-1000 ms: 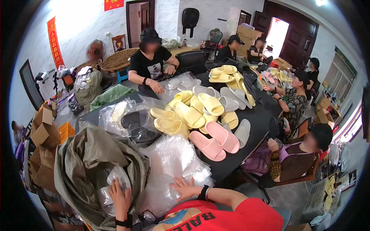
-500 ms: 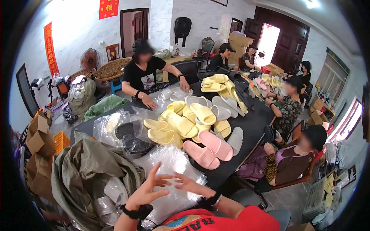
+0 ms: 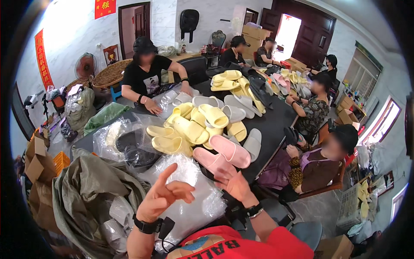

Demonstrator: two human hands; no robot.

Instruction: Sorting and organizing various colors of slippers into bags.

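My left hand (image 3: 164, 196) is raised over a stack of clear plastic bags (image 3: 196, 211), its fingers spread and nothing between them. To its right my right hand (image 3: 238, 188) is also open, the fingertips blurred in front of the near edge of a pair of pink slippers (image 3: 230, 151); whether they touch cannot be told. Beyond the pink pair lies a heap of yellow slippers (image 3: 192, 131), with grey slippers (image 3: 253, 144) to its right. Left of the bags is a dark item in clear plastic (image 3: 137, 151).
A large olive sack (image 3: 82, 185) holding white slippers (image 3: 118, 211) bulges at the near left. Across the dark table (image 3: 276, 125), a co-worker (image 3: 148, 73) handles bagged slippers. Another person (image 3: 317, 166) sits at the right. Cardboard boxes (image 3: 39, 159) stand at the left edge.
My hands have moved apart; the right one has shifted right and forward to the pink slippers. The whole view has shifted slightly. The far co-worker's hands have moved a little over the bagged slippers.
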